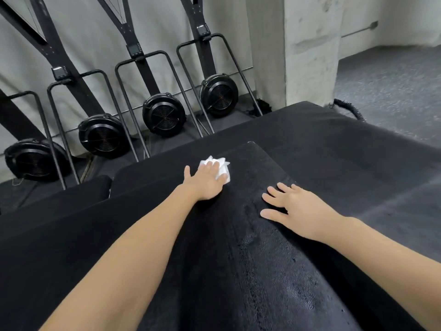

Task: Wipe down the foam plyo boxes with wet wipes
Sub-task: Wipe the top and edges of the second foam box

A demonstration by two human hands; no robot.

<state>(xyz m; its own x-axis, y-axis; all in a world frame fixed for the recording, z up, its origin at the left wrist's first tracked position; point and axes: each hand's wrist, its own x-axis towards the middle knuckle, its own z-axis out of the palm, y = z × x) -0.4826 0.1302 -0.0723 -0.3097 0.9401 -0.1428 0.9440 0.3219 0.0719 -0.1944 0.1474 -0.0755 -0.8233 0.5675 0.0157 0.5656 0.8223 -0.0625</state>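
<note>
Wiping is under way — left hand point(207, 181) presses a crumpled wet wipe point(220, 169) flat-fingered onto the top plyo box point(260, 247); right hand point(296, 209) rests beside, spread, holding nothing. Nearer surface gleams damp — the far corner beyond the fingers and the lower boxes point(346, 144) look unwiped.

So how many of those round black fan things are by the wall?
4, in a row along the wall: far left fan, second fan, third fan, right fan. More may sit past the left edge, out of view.
</note>
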